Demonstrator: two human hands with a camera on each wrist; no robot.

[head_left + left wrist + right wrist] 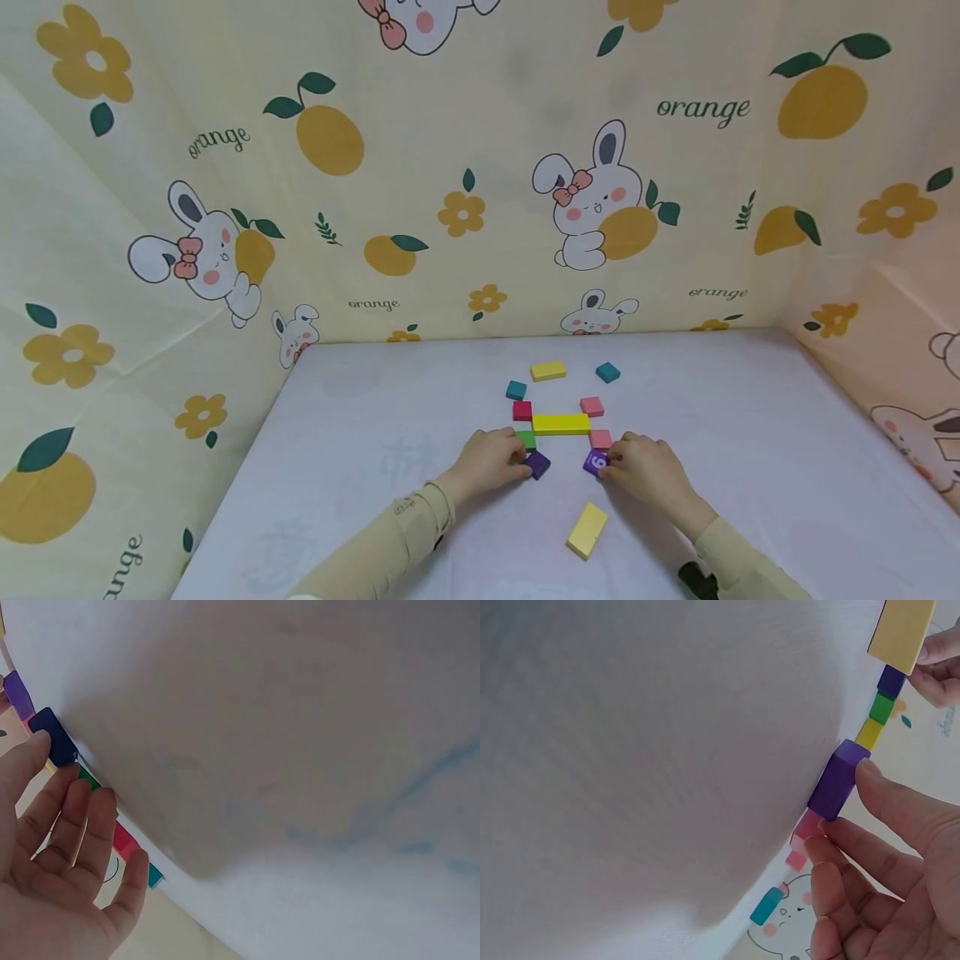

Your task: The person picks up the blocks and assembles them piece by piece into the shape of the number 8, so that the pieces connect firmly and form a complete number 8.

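My left hand [489, 461] pinches a dark purple block [537, 465] between thumb and index finger, just below a green block [527, 439]. In the left wrist view that dark purple block [54, 737] sits between the thumb and finger. Across from it, my right hand [654, 473] pinches a purple block with a white numeral [596, 462], just below a pink block [601, 439]. The right wrist view shows the purple block [839, 780] held at its ends by thumb and index finger. Between both sides lies a long yellow block [561, 425].
A red block [522, 411] and another pink block [592, 407] flank the long yellow one. Farther back lie a teal block [516, 390], a yellow block [548, 371] and a second teal block [608, 372]. A pale yellow block [587, 531] lies nearest me on the white table [360, 467].
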